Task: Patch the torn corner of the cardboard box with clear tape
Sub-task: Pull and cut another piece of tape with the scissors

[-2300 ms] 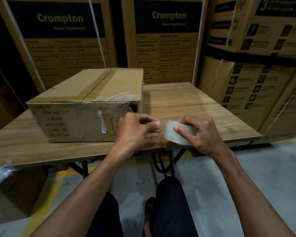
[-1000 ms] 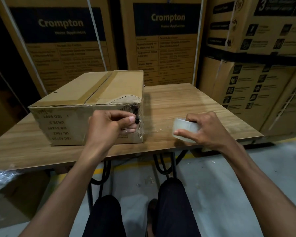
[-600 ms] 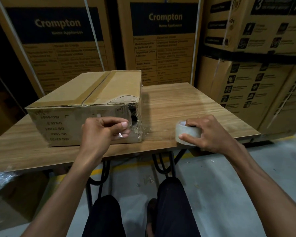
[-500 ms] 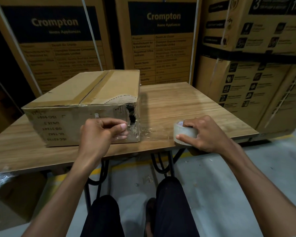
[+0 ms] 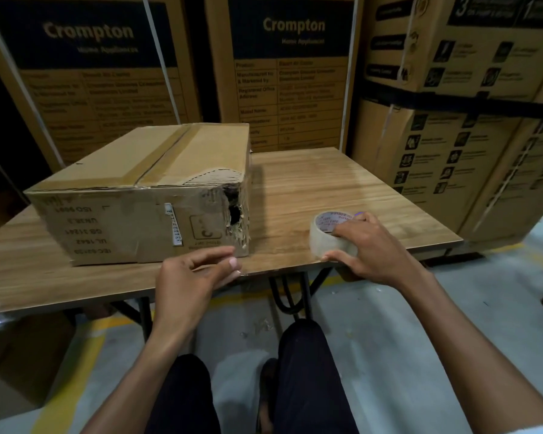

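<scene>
The cardboard box (image 5: 145,195) sits on the left half of the tabletop (image 5: 311,189), its torn corner (image 5: 235,211) gaping at the near right. Just in front of that corner, at the tabletop's near edge, the left hand (image 5: 195,277) is loosely curled, thumb and fingers slightly apart, holding nothing visible. Near the near-right corner, the right hand (image 5: 373,249) grips the clear tape roll (image 5: 326,233), which rests on the tabletop.

Warehouse or stockroom, tall brown strapped Crompton appliance cartons (image 5: 292,73) stacked behind, wood-grain folding table (image 5: 326,183), grey concrete floor (image 5: 420,324) with painted yellow line (image 5: 76,355)
</scene>
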`<action>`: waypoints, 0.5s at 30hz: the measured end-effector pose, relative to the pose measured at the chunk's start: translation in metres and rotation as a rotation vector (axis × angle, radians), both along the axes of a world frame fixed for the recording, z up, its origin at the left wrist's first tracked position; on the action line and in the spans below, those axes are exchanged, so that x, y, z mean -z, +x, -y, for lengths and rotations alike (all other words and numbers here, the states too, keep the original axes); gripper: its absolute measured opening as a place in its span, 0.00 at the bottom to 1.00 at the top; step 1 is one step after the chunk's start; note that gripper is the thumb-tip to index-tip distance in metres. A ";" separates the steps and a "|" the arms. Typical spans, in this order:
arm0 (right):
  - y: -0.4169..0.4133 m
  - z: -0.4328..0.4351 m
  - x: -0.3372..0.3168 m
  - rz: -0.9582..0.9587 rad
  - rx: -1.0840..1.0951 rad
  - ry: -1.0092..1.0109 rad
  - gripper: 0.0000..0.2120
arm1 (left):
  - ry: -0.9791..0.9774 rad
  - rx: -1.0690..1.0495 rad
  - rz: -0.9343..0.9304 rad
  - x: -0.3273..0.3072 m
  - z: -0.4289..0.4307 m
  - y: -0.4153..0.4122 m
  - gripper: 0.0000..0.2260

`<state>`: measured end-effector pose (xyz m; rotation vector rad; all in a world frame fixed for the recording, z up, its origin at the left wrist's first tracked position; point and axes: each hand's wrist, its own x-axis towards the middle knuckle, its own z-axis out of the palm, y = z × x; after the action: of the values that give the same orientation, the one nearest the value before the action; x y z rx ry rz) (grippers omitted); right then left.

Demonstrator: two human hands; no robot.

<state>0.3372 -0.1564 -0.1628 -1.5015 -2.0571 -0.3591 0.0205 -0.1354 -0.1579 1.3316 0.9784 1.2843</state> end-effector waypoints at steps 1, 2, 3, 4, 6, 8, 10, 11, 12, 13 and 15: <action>0.002 0.000 -0.003 -0.115 -0.004 0.004 0.19 | 0.011 -0.012 -0.010 0.001 0.001 0.001 0.10; 0.007 -0.002 -0.006 -0.228 0.024 0.038 0.16 | 0.023 -0.022 -0.021 0.003 0.002 0.001 0.10; 0.016 -0.007 -0.009 -0.312 0.093 0.089 0.13 | 0.034 -0.030 -0.035 0.004 0.004 0.001 0.10; 0.028 -0.015 -0.011 -0.350 0.197 0.101 0.10 | 0.046 -0.035 -0.049 0.006 0.005 0.001 0.10; 0.052 -0.031 -0.013 -0.309 0.403 -0.099 0.09 | 0.066 -0.043 -0.062 0.008 0.008 0.001 0.10; 0.062 -0.043 -0.011 -0.186 0.477 -0.361 0.09 | 0.087 -0.054 -0.073 0.009 0.011 0.001 0.10; 0.062 -0.050 -0.011 -0.104 0.483 -0.433 0.08 | 0.119 -0.074 -0.110 0.011 0.014 0.002 0.11; 0.061 -0.053 -0.014 -0.097 0.491 -0.433 0.08 | 0.132 -0.084 -0.128 0.012 0.014 0.002 0.11; 0.061 -0.054 -0.018 -0.098 0.511 -0.439 0.07 | 0.137 -0.090 -0.138 0.014 0.015 0.002 0.11; 0.061 -0.055 -0.021 -0.108 0.537 -0.451 0.07 | 0.137 -0.090 -0.143 0.015 0.015 0.001 0.11; 0.064 -0.054 -0.025 -0.126 0.590 -0.476 0.06 | 0.146 -0.091 -0.153 0.015 0.016 0.001 0.11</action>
<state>0.4015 -0.1026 -0.1379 -2.3521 -1.6310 0.0222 0.0211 -0.1511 -0.1731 1.5310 1.0776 1.3595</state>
